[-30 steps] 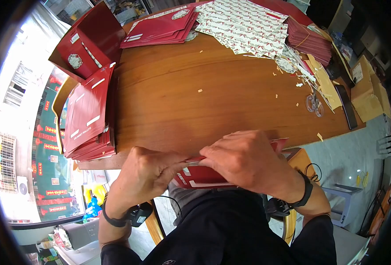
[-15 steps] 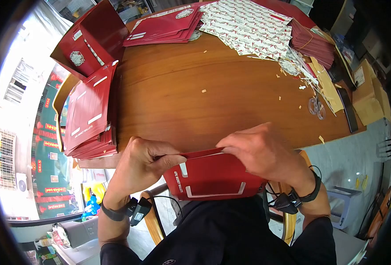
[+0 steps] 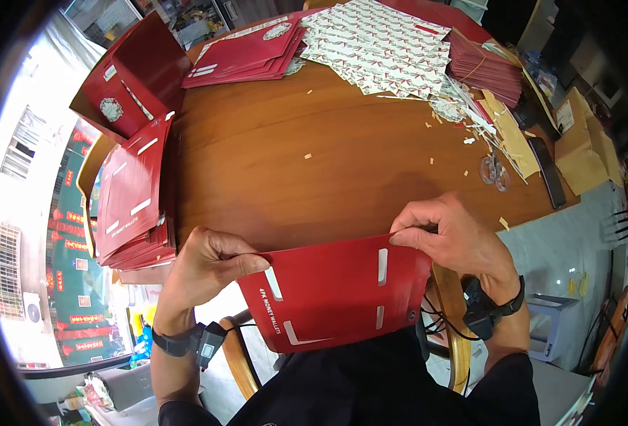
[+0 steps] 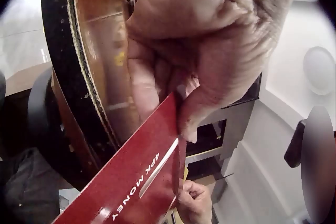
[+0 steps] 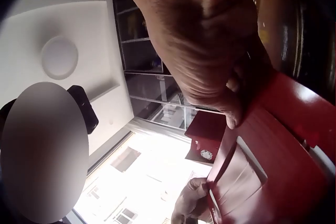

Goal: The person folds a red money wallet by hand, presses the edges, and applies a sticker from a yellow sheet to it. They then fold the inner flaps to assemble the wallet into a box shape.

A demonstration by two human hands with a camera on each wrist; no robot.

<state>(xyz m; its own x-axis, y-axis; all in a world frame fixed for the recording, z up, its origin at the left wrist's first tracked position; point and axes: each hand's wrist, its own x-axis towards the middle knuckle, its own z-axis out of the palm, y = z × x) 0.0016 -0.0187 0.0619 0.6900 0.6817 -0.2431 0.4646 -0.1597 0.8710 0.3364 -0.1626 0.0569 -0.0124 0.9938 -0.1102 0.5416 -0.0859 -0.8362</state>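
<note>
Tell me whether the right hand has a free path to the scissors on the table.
Probably yes: the scissors lie on bare table just beyond the right hand, nothing between. But that hand pinches the red wallet card, so it must let go first.

A big brown wooden table [image 3: 328,163] fills the room. Bright windows [image 3: 23,142] shine at nine o'clock. A grey floor [image 3: 584,241] lies at three o'clock.
</note>
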